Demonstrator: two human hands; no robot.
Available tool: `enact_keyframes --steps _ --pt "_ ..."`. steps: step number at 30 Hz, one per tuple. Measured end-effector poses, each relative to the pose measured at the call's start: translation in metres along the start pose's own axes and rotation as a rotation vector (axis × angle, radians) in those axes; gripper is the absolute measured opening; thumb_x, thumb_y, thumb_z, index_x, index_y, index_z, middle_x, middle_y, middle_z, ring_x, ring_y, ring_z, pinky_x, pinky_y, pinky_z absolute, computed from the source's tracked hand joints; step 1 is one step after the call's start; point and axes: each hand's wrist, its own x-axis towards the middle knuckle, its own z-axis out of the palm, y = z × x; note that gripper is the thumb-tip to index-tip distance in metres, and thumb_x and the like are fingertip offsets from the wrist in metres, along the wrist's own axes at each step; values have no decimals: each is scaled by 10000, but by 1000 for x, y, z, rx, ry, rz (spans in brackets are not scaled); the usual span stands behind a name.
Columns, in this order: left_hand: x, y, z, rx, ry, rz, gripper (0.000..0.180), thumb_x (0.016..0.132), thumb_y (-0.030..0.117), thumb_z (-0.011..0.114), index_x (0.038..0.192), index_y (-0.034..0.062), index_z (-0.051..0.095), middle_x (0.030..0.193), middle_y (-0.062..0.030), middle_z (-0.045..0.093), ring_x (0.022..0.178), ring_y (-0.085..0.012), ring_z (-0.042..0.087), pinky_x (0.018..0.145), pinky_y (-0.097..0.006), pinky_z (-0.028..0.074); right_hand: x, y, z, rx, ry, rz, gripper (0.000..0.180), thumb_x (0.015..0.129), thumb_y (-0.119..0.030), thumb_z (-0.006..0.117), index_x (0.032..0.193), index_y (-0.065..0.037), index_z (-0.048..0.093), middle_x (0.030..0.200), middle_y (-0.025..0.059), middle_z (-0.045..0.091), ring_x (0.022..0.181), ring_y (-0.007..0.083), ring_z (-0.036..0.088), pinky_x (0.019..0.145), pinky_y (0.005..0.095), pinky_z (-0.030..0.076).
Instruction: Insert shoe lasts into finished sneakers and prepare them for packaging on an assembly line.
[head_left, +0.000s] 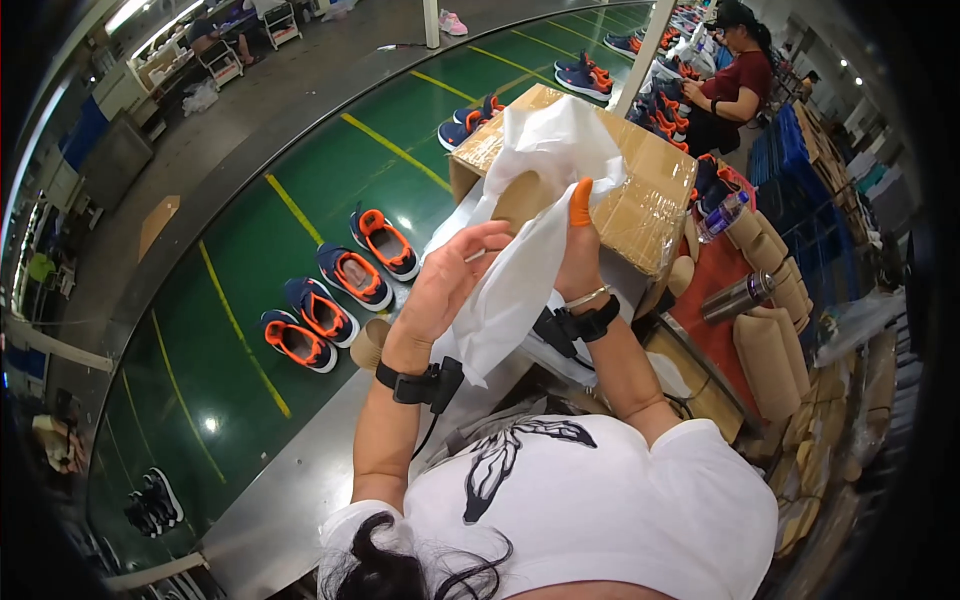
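White tissue paper hangs between my hands in front of a taped cardboard box. My right hand, with an orange finger cover on its thumb, grips the paper's right side. Against the other side, my left hand has its fingers stretched out, tips near a rounded brown insert. The paper partly wraps this insert and hides its lower part. Two pairs of navy and orange sneakers, including a near shoe and a far shoe, stand on the green belt left of my left hand.
The green conveyor belt with yellow lines curves along the left. More sneakers stand farther up it. At right are a steel flask, a plastic bottle and stacked brown inserts. A co-worker stands at the far right.
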Motion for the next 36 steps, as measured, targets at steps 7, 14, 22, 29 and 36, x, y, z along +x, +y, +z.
enact_keyframes --steps 7,14,22,29,36 --pt "-15 -23 -15 115 370 95 421 809 13 648 1198 -10 489 1070 -62 614 946 -111 577 855 -248 443 0 24 18 60 296 -90 622 947 -551 318 1165 -9 530 1074 103 604 938 203 620 821 340 510" --pt "-40 -3 -46 -245 359 198 247 867 4 575 1105 -1 507 1056 -99 629 938 -141 613 841 -271 481 -11 -5 14 -41 398 -167 559 973 -465 342 1208 16 505 1181 140 577 1050 258 584 941 404 457" --pt "-38 9 -28 -489 293 280 204 957 72 439 1149 15 478 1149 -112 564 1050 -182 563 931 -333 443 -77 -32 -19 -352 659 -497 383 972 -365 441 1117 -36 574 1020 79 624 872 165 621 752 311 523" --pt "-19 -58 27 -195 -28 -143 253 907 65 478 1136 -39 500 1067 -120 600 971 -185 593 897 -310 451 -144 -7 40 -934 381 -9 530 780 -111 705 1263 -39 500 1107 59 609 944 79 540 814 268 456" --pt "8 -151 145 93 -500 -405 340 900 135 582 1210 20 499 1102 -60 584 1038 -128 526 891 -260 407 -341 -60 58 -1060 1081 -52 228 783 -161 734 949 -33 643 849 -39 616 797 45 536 698 247 462"
